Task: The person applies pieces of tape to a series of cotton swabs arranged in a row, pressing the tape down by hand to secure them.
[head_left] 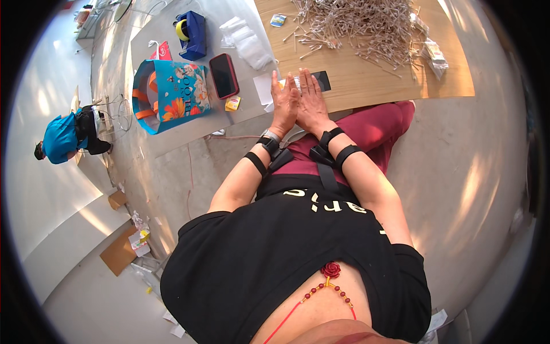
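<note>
My left hand (285,104) and my right hand (312,105) lie side by side at the table's near edge, palms turned toward each other. The fingers of both are stretched out, pointing away from me. Between the fingertips shows a small row of white sticks (297,84), seemingly cotton swabs, mostly covered by the hands. A flat black piece (323,80) lies just right of my right fingers. White paper (263,90) is beside my left hand. Beyond the hands spreads a big heap of cotton swabs (361,28).
To the left are a smartphone (224,75), a blue floral bag (172,96), a blue tape dispenser (195,37), clear plastic bags (246,43) and a small yellow packet (232,103). A filled clear pack (436,57) lies right. Far left, a person in blue (62,137) bends over.
</note>
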Action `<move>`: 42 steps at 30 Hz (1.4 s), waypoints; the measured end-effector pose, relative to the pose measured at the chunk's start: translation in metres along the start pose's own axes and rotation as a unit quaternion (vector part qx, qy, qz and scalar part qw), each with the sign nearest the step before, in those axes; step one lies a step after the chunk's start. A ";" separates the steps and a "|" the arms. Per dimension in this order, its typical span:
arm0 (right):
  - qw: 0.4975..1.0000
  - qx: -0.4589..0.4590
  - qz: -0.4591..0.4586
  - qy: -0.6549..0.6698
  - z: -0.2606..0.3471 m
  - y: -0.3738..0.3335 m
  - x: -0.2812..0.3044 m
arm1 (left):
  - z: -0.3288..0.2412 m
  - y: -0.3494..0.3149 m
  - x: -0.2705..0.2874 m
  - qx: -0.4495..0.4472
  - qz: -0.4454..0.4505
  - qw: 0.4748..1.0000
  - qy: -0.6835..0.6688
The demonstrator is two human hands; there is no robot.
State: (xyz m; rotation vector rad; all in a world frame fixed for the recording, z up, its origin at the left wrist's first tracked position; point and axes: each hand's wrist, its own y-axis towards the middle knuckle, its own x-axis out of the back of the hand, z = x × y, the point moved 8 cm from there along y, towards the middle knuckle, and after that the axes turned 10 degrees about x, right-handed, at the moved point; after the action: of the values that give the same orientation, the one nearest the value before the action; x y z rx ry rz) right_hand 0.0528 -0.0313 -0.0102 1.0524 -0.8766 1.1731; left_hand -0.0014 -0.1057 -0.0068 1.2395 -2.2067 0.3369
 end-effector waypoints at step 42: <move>0.997 -0.012 0.069 -0.044 -0.023 -0.004 0.008 | 0.012 0.005 0.008 0.031 0.055 0.995 0.072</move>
State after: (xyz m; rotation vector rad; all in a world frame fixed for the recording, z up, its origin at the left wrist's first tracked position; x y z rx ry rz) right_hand 0.0589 -0.0068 -0.0102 1.0444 -1.0443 1.2346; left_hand -0.0133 -0.1145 -0.0115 1.0905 -2.1589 0.5255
